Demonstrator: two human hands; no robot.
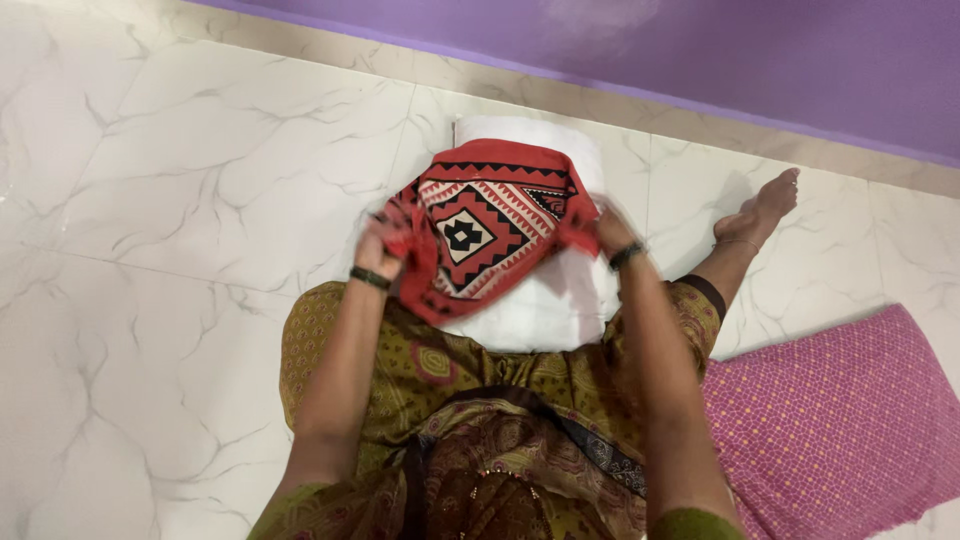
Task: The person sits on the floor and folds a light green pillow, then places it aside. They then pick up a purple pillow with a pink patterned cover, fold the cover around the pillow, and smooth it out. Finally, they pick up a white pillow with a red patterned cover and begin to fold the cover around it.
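I'm looking straight down over the lap here, seated on the white marble floor (pixel 180 190). A white pillow (pixel 545 300) lies lengthwise in front of me, its near end resting against my knees, its far end pointing to twelve o'clock toward the purple wall (pixel 700 50). Over that far half sits a red patterned pillow cover (pixel 490 225), and both hands are on it.

My left hand (pixel 378 250), at nine o'clock of the pillow, is closed tight on a bunched fold of the cover's edge. My right hand (pixel 612 232), at three o'clock, is clamped the same way on the opposite edge. I judge the grips sit on either side so the cloth's mouth stays stretched wide across the pillow's width; the fabric between the fists looks taut, while the gathered parts hang slack by each wrist.

The pillow lies on my lap, which I judge steadies it against the pull.

At four o'clock lies a pink patterned cushion (pixel 840 420), well apart from the hands. My bare foot (pixel 765 210) stretches out at two o'clock.
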